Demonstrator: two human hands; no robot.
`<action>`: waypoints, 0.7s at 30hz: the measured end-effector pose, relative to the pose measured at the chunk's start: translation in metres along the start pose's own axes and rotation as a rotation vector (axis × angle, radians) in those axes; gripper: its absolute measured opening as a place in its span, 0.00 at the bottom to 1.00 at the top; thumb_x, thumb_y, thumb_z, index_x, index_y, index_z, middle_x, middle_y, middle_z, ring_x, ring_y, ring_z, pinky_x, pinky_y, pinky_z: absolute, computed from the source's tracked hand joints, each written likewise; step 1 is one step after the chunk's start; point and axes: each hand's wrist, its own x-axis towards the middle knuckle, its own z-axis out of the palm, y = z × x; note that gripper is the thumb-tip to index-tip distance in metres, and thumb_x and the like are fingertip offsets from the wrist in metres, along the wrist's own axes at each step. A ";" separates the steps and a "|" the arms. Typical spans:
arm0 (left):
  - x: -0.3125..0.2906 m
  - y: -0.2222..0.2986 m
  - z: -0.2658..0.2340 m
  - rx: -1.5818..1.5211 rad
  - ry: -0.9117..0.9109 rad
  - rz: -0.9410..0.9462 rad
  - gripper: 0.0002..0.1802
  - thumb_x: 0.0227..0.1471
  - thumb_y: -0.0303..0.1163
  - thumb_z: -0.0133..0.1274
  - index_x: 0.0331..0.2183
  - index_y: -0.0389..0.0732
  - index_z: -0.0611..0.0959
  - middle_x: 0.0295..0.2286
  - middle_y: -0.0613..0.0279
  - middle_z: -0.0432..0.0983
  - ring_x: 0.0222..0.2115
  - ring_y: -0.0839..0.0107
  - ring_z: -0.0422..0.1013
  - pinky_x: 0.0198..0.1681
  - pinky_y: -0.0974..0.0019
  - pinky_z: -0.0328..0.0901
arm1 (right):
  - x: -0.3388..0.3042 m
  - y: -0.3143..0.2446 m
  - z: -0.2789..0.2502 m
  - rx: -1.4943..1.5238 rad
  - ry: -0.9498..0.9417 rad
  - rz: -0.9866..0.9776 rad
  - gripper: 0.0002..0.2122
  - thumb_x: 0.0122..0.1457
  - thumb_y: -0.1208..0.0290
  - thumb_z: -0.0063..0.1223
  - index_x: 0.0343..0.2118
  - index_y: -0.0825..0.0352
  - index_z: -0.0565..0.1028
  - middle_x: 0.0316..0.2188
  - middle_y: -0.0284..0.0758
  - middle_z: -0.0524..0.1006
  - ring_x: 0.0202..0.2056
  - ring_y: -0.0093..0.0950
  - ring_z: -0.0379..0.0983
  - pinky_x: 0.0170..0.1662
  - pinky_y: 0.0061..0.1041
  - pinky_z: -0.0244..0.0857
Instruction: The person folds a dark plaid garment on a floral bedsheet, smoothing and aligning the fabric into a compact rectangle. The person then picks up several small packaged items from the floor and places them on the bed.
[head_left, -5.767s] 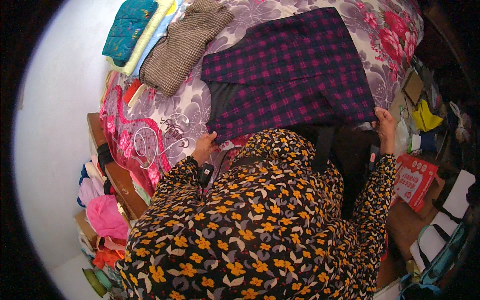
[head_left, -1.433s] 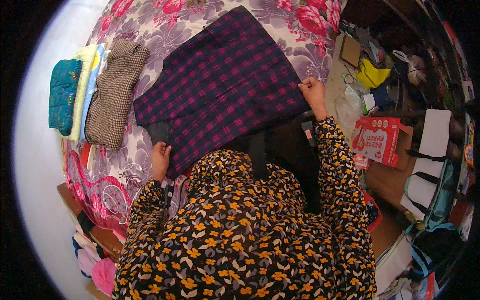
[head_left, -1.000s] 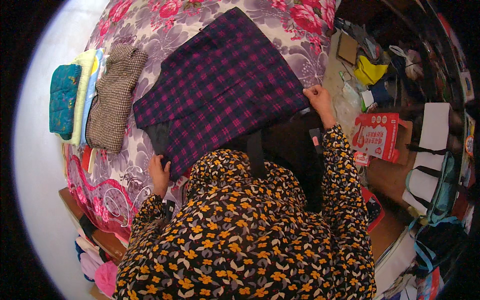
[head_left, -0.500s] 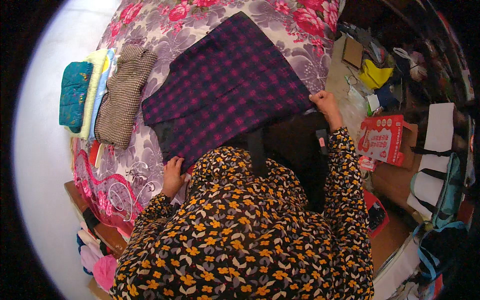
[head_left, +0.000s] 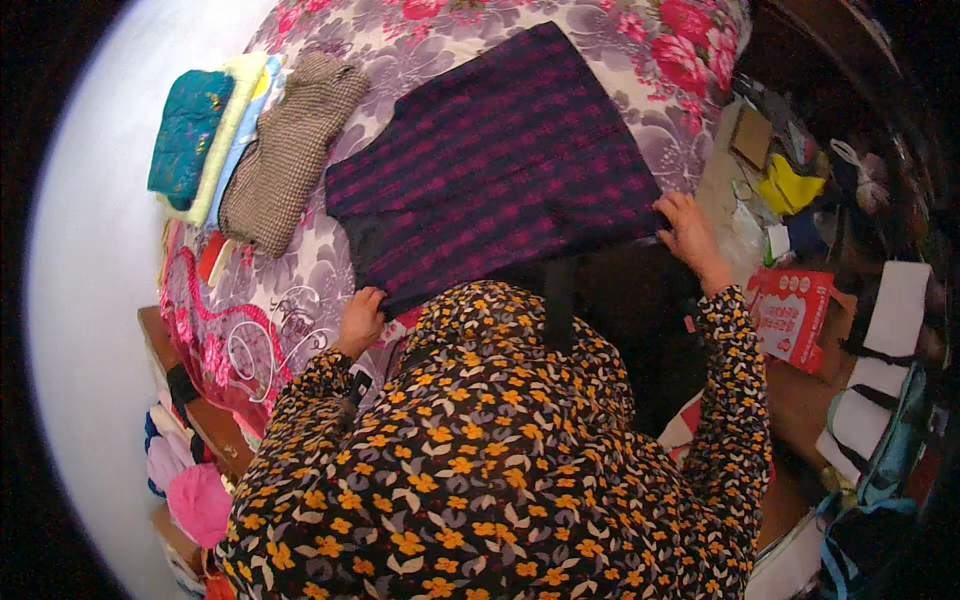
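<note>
A dark navy vest with a magenta checked pattern (head_left: 500, 160) lies spread over the flowered bedspread (head_left: 640, 85). My left hand (head_left: 361, 322) has its fingers closed on the vest's near left corner. At the right-hand corner, my right hand (head_left: 692, 240) pinches the vest's edge between thumb and fingers. Black cloth (head_left: 610, 290) with a dark strap extends from the vest's near side toward my body. My flowered top hides part of this near edge.
Left of the vest lies a folded brown checked garment (head_left: 295, 150), beside a stack of folded cloths topped with a teal quilted piece (head_left: 190, 135). A white cord (head_left: 250, 350) curls on the bed. Rightward are a red box (head_left: 792, 315), a yellow cloth (head_left: 792, 185) and bags.
The view has swung, so the bed and its contents appear further right, with the left side higher. Both hands stay at the vest's corners, and the vest still lies spread out.
</note>
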 end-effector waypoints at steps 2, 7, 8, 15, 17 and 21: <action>-0.003 0.001 -0.002 0.027 0.007 0.016 0.25 0.34 0.27 0.52 0.41 0.39 0.72 0.39 0.53 0.67 0.43 0.55 0.63 0.45 0.57 0.58 | 0.006 -0.005 -0.001 -0.068 -0.118 0.019 0.21 0.40 0.79 0.55 0.41 0.63 0.68 0.43 0.38 0.67 0.46 0.37 0.63 0.46 0.33 0.61; -0.013 0.011 0.000 0.078 -0.025 -0.073 0.34 0.34 0.36 0.61 0.46 0.39 0.69 0.46 0.56 0.63 0.48 0.58 0.58 0.51 0.58 0.53 | 0.018 0.002 0.013 -0.229 -0.195 -0.054 0.20 0.44 0.82 0.44 0.44 0.67 0.66 0.44 0.39 0.66 0.46 0.39 0.63 0.46 0.34 0.60; -0.013 0.011 -0.001 0.079 -0.046 -0.074 0.34 0.34 0.36 0.61 0.46 0.39 0.69 0.46 0.55 0.62 0.49 0.58 0.58 0.51 0.58 0.53 | 0.019 0.004 0.016 -0.228 -0.185 -0.069 0.20 0.44 0.82 0.44 0.44 0.67 0.66 0.44 0.39 0.66 0.46 0.39 0.63 0.46 0.34 0.60; -0.008 -0.002 -0.005 0.035 -0.100 0.011 0.32 0.34 0.30 0.58 0.46 0.39 0.69 0.47 0.55 0.62 0.48 0.57 0.58 0.51 0.58 0.53 | 0.015 0.012 0.015 -0.130 -0.112 -0.156 0.21 0.42 0.83 0.46 0.44 0.67 0.66 0.43 0.41 0.67 0.47 0.41 0.63 0.48 0.34 0.60; -0.008 -0.003 -0.004 0.015 -0.103 0.014 0.30 0.35 0.28 0.56 0.46 0.39 0.69 0.46 0.54 0.62 0.48 0.57 0.59 0.50 0.58 0.54 | 0.012 0.011 0.013 -0.106 -0.091 -0.140 0.21 0.42 0.83 0.46 0.45 0.68 0.66 0.43 0.42 0.68 0.47 0.41 0.63 0.48 0.34 0.60; -0.007 -0.004 0.000 -0.027 -0.010 0.015 0.28 0.37 0.24 0.51 0.45 0.38 0.69 0.45 0.52 0.64 0.47 0.56 0.60 0.50 0.57 0.54 | 0.003 0.016 0.010 -0.070 -0.043 -0.108 0.20 0.46 0.81 0.43 0.46 0.67 0.65 0.43 0.42 0.69 0.44 0.41 0.65 0.47 0.34 0.61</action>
